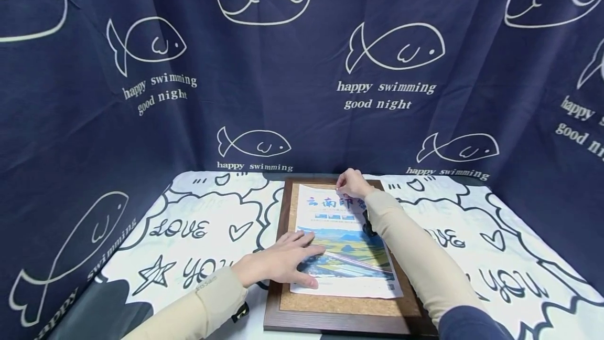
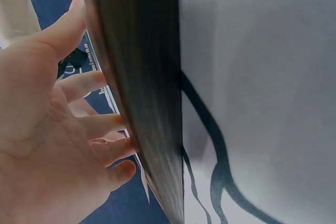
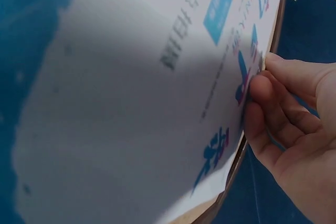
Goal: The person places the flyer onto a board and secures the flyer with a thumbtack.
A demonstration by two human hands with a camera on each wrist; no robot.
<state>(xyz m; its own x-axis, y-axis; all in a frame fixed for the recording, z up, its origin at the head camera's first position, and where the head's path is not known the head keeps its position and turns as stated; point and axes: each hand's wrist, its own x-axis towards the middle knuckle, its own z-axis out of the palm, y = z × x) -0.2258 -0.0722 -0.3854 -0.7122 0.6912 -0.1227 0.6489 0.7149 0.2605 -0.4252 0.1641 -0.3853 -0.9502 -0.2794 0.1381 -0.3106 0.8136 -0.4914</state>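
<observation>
A printed poster [image 1: 349, 272] with blue lettering and a landscape picture lies on a framed corkboard [image 1: 330, 304]. My left hand [image 1: 285, 257] rests on the poster's left side with its fingers spread; in the left wrist view the same hand [image 2: 68, 114] reaches over the dark wooden frame [image 2: 139, 77]. Up at the poster's top edge, my right hand [image 1: 355, 184] has its fingers curled, pinching a small pale pin-like piece against the paper. In the right wrist view, thumb and fingers of this hand [image 3: 294, 114] meet at the top edge, mostly hiding that piece.
Under the board spreads a white cloth [image 1: 207, 245] with black doodles and lettering. A dark blue curtain [image 1: 302, 93] printed with fish and whales hangs behind the board and along both sides. The right forearm crosses the board's right side.
</observation>
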